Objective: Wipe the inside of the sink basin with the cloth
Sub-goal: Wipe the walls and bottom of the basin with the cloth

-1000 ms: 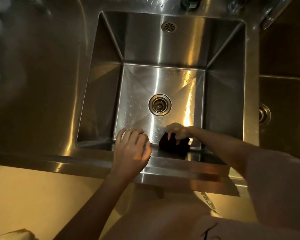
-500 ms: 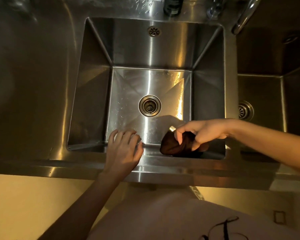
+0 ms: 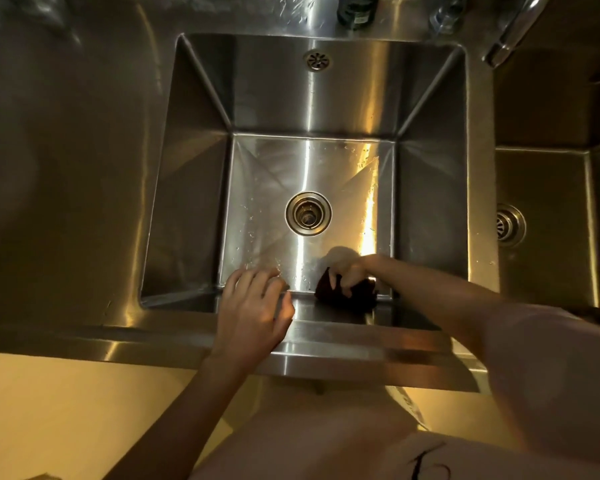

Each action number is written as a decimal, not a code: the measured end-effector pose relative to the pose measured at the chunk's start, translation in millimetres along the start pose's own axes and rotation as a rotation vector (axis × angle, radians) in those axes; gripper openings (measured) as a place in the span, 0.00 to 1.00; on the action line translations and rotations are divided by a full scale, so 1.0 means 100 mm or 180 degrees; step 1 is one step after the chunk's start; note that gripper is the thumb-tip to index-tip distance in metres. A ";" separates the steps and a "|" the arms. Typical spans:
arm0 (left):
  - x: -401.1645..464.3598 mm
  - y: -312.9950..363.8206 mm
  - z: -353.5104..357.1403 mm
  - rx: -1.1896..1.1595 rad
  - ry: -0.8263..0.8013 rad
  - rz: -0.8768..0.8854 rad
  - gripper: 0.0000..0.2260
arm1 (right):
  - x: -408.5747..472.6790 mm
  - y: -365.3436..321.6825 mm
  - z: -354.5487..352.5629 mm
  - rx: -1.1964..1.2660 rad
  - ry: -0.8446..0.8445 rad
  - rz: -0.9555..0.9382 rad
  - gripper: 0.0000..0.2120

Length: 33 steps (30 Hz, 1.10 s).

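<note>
A deep square stainless sink basin (image 3: 194, 188) fills the middle of the head view, with a round drain (image 3: 308, 213) at the centre of its floor. My right hand (image 3: 352, 270) reaches down inside and grips a dark bunched cloth (image 3: 355, 295), pressed low against the near wall at the floor's front right. My left hand (image 3: 253, 306) rests on the basin's front rim, fingers loosely bent over the edge, holding nothing. Part of the cloth is hidden behind the rim.
A second basin with its own drain (image 3: 508, 226) lies to the right. A faucet spout (image 3: 510, 32) and a dark bottle (image 3: 355, 10) stand at the back ledge. An overflow grille (image 3: 316, 60) sits on the far wall. A steel counter (image 3: 66, 168) spreads left.
My right hand has gone back down to the basin floor with the cloth, from higher at the right near corner. The left hand has stayed on the front rim.
</note>
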<state>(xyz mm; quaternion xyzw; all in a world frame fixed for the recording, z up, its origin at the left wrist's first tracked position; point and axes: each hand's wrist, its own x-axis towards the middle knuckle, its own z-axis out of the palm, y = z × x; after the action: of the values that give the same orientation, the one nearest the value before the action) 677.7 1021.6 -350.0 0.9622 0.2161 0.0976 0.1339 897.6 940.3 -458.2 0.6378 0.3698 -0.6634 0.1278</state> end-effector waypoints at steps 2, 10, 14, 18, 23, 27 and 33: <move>0.00 0.01 -0.02 0.0001 -0.0035 -0.0038 0.11 | 0.10 0.05 0.00 -0.0080 0.0111 0.0098 0.21; 0.01 0.01 -0.02 -0.0045 0.0017 -0.0006 0.09 | 0.04 0.41 -0.09 -0.0044 -0.0280 0.0834 0.08; 0.00 0.00 0.00 -0.0085 0.0093 0.0013 0.07 | -0.19 0.23 -0.15 -0.0474 -0.0536 0.0610 0.24; 0.00 0.00 -0.01 -0.0072 -0.0016 -0.0084 0.08 | -0.58 0.12 -0.23 -0.0401 -0.0421 0.0399 0.19; -0.01 -0.01 -0.02 -0.0094 -0.0124 -0.0117 0.09 | -1.31 0.15 -0.31 0.0098 -0.0383 -0.0232 0.16; -0.01 -0.01 -0.06 -0.0096 -0.0276 -0.0125 0.11 | -1.89 0.20 -0.27 0.0607 -0.0329 -0.0752 0.16; 0.04 -0.06 -0.13 -0.0074 -0.0386 -0.0120 0.12 | -1.58 0.24 -0.06 0.1092 0.0160 -0.0595 0.24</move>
<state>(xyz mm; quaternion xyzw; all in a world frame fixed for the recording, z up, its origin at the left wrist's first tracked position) 675.6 1030.9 -339.2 0.9605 0.2246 0.0391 0.1597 941.8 879.4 -317.5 0.6295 0.3120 -0.7095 -0.0543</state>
